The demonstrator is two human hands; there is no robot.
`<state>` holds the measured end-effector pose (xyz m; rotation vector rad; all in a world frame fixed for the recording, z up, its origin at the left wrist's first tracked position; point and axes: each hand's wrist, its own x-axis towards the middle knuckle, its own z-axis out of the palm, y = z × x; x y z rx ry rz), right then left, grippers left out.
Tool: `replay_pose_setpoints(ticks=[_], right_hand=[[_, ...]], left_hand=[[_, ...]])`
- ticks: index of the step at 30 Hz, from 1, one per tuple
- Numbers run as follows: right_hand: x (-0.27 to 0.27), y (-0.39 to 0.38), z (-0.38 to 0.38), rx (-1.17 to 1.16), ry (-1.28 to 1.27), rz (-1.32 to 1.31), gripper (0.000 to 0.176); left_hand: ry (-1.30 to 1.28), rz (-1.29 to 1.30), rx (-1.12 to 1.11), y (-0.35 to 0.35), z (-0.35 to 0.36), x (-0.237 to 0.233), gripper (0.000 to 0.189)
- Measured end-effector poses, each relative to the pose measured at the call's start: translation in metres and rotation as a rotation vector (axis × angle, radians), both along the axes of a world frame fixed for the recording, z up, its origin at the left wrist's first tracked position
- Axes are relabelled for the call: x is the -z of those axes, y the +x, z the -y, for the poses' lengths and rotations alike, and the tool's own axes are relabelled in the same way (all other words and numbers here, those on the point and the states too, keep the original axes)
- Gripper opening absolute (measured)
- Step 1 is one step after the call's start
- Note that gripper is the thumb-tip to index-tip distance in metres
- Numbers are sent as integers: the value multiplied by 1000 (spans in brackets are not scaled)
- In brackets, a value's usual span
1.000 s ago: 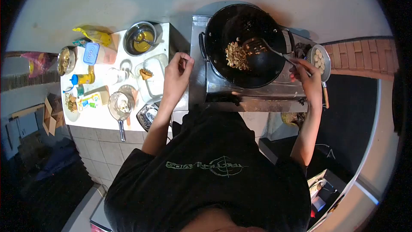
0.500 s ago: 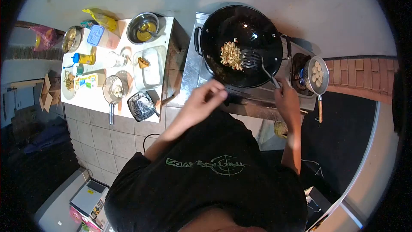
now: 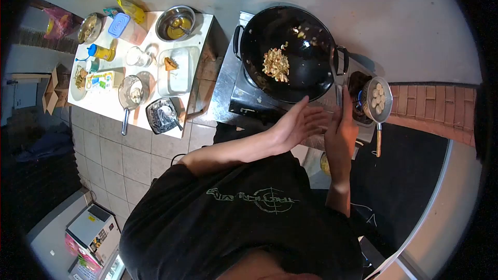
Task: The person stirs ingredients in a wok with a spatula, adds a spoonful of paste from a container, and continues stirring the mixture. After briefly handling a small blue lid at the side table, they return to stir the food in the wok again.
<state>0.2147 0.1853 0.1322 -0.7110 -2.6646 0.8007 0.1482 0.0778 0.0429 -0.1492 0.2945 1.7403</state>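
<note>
My left hand (image 3: 300, 128) is held in front of the stove below the wok, palm turned to the right, with its fingers apart and nothing in them. Close beside it, my right hand (image 3: 341, 137) grips the grey handle of a spatula (image 3: 339, 95), one finger stretched along it. The spatula stands nearly edge-on at the wok's right rim, so its slotted head is hard to make out. Inside the black wok (image 3: 311, 80), chopped food (image 3: 276, 65) lies in a pile left of centre, with a few bits higher up the wall.
Right of the wok, a small pan (image 3: 383, 116) of round pale pieces sits over a blue flame. At the left, a white table (image 3: 148, 21) bears a steel bowl (image 3: 176, 23), a clear container (image 3: 174, 87), a saucepan (image 3: 133, 96) and a black dish (image 3: 163, 116).
The spatula has left the food and risen to the wok's right rim. My left hand has moved right and opened, close to my right hand. Some bits now lie higher in the wok.
</note>
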Motion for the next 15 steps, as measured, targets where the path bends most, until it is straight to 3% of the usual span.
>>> replay_pose_setpoints(ticks=[2, 5, 7, 9, 11, 15], right_hand=[[-9, 1, 4, 69, -79, -58, 44], [-3, 4, 8, 6, 117, -202, 46], [28, 7, 9, 18, 136, -77, 47], [44, 6, 4, 35, 38, 19, 47], [46, 6, 1, 44, -63, 119, 47], [18, 9, 1, 84, 41, -123, 45]], left_hand=[[-32, 1, -86, -6, -8, -4, 74], [-143, -108, -162, -15, -16, -8, 75], [-174, -150, -171, -17, -19, -19, 79], [-170, -139, 0, -18, -21, -28, 82], [-36, -105, -30, -15, -26, -3, 85], [-172, -65, -156, -15, -25, 9, 86]])
